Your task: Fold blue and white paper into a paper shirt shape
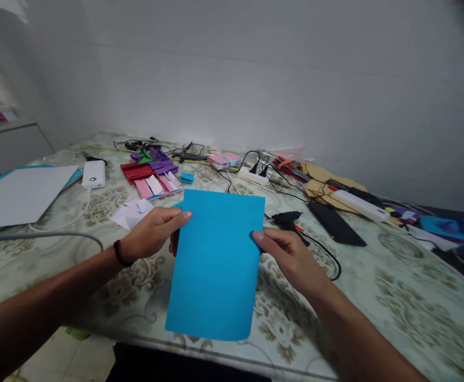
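Observation:
A plain blue sheet of paper (218, 265) is held up over the front of the table, facing me. My left hand (154, 229) pinches its upper left edge, thumb on the near side. Lower on the opposite edge, my right hand (285, 252) grips the sheet the same way; the other fingers of both hands are partly hidden behind it. White folded paper (130, 213) lies just beyond my left hand. Behind my right hand rests a black glue gun (286, 217), partly covered by the hand.
Large white sheets (25, 193) and a white power bank (94, 174) lie on the left. Red folded paper (136, 171), pink folded paper (158, 184) and a power strip (253, 176) sit toward the wall. A black phone (335, 223) lies right, with cables nearby.

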`<state>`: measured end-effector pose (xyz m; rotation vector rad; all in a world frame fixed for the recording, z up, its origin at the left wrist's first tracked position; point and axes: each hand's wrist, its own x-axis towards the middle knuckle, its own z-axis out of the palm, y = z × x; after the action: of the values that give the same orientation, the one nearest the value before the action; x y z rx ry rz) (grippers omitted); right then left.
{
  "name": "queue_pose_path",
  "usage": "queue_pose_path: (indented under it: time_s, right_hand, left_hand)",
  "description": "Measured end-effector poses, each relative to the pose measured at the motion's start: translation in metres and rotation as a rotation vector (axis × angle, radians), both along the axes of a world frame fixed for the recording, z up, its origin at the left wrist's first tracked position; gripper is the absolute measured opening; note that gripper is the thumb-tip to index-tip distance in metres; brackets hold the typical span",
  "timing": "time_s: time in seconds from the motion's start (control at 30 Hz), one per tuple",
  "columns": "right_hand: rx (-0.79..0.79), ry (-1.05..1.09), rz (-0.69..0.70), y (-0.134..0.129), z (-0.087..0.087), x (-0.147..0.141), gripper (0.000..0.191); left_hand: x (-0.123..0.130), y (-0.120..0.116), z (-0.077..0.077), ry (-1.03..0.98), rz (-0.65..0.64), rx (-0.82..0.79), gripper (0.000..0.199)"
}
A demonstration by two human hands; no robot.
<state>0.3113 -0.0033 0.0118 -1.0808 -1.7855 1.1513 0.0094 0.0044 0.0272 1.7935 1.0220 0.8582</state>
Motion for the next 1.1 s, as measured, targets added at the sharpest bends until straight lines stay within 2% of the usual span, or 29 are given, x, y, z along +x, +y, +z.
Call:
queue_pose_path:
  time_s: [0.23,0.4,0.5,0.7,1.0,1.1]
  right_hand:
    - [0.006,0.004,0.001,0.001,-0.001,0.000,0.053]
    - [0.065,0.017,-0.051,0.002,-0.003,0.002,0.054]
    - [0.102,0.014,-0.093,0.002,-0.003,0.003,0.054]
    - [0.091,0.018,-0.074,0.003,-0.002,0.003,0.054]
    - [0.085,0.029,-0.092,0.001,0.000,0.001,0.054]
    - [0.063,0.042,-0.099,0.000,0.000,0.001,0.053]
  left_hand:
    - [0.001,0.000,-0.001,0.028,0.002,0.026,0.055]
    - [-0.001,-0.001,-0.003,-0.032,-0.081,0.006,0.035]
    - [-0.001,-0.002,-0.005,-0.053,-0.119,-0.033,0.039]
    - [0.000,-0.003,-0.005,-0.072,-0.198,-0.047,0.043]
    - [0.000,-0.001,-0.009,-0.090,-0.235,-0.092,0.046]
    - [0.000,0.000,-0.010,-0.065,-0.213,-0.081,0.044]
